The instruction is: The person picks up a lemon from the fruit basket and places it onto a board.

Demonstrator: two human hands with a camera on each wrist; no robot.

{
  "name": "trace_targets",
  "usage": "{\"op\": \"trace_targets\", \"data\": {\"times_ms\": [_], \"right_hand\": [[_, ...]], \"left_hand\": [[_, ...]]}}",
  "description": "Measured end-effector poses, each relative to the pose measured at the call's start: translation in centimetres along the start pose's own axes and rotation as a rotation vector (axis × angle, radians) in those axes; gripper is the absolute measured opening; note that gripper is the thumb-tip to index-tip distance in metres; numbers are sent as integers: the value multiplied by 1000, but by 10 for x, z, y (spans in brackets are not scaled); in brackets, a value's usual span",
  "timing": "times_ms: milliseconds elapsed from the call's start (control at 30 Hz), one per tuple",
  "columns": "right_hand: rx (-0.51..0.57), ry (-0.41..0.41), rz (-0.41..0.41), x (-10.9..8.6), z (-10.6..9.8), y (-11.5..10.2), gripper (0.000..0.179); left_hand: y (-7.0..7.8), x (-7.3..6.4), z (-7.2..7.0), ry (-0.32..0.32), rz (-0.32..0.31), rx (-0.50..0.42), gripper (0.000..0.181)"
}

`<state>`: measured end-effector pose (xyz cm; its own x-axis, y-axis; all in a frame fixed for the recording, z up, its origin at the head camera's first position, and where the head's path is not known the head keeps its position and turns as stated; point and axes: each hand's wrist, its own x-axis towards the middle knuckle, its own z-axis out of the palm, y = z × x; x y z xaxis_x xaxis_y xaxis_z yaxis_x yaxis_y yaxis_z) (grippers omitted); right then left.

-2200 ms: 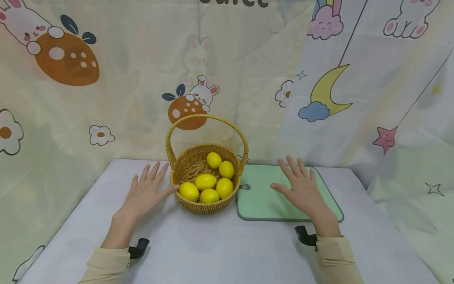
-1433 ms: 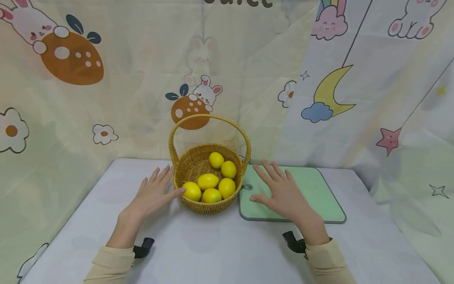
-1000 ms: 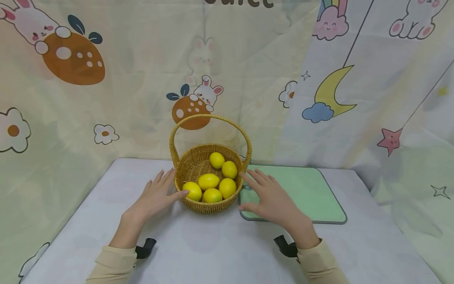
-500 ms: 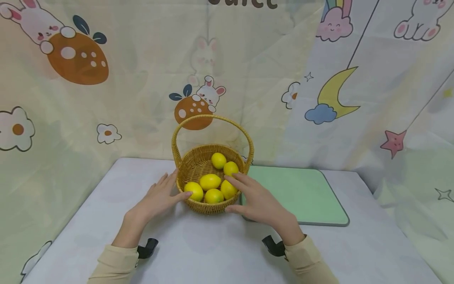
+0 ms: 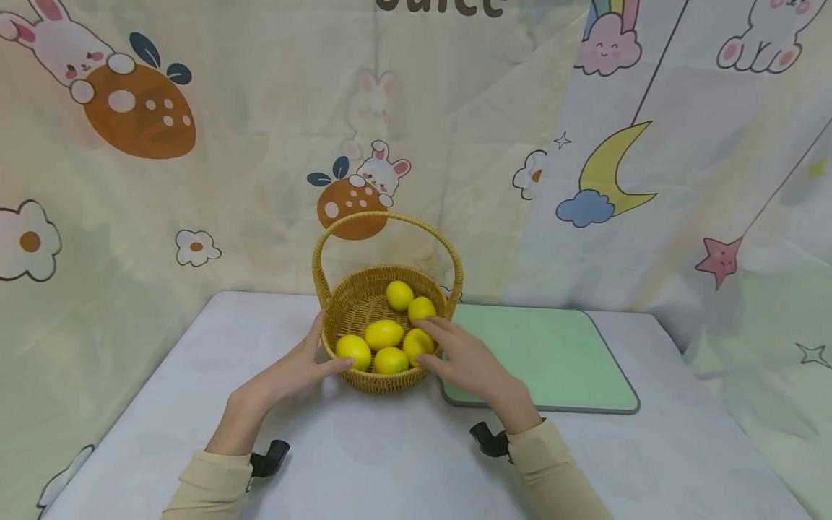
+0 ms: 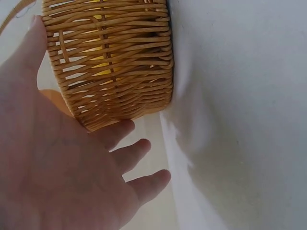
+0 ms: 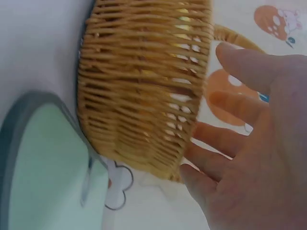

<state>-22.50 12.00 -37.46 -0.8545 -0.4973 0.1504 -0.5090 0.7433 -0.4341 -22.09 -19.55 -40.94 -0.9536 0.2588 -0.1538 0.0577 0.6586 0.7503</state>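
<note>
A round wicker basket [image 5: 383, 384] with a tall arched handle stands on the table, holding several yellow lemons [image 5: 383, 334]. My left hand [image 5: 292, 375] is at its left side, thumb at the front rim. In the left wrist view, the fingers of that hand [image 6: 62, 158] spread loosely beside the woven wall [image 6: 115, 62]. My right hand [image 5: 471, 365] is at the basket's right rim, its fingertips overlapping the lemons there. The right wrist view shows that hand [image 7: 268, 139] with thumb apart and fingers lightly bent close to the basket's rim [image 7: 196, 91].
A green cutting board [image 5: 546, 354] with a grey edge lies right of the basket, its left end close to the basket's wall. The white-covered table [image 5: 383, 462] ends at a printed cloth backdrop [image 5: 481, 188] behind the basket.
My right hand has moved left from over the cutting board to the basket's right rim. My left hand has shifted slightly in at the left side. The basket and lemons stay put.
</note>
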Motion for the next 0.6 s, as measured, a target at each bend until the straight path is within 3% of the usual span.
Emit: {"op": "trace_targets", "data": {"times_ms": [167, 600], "right_hand": [[-57, -17, -5, 10, 7, -4, 53], [-163, -102, 94, 41, 13, -20, 54]], "left_hand": [[-1, -1, 0, -22, -15, -33, 117], [-3, 3, 4, -15, -13, -82, 116]]}}
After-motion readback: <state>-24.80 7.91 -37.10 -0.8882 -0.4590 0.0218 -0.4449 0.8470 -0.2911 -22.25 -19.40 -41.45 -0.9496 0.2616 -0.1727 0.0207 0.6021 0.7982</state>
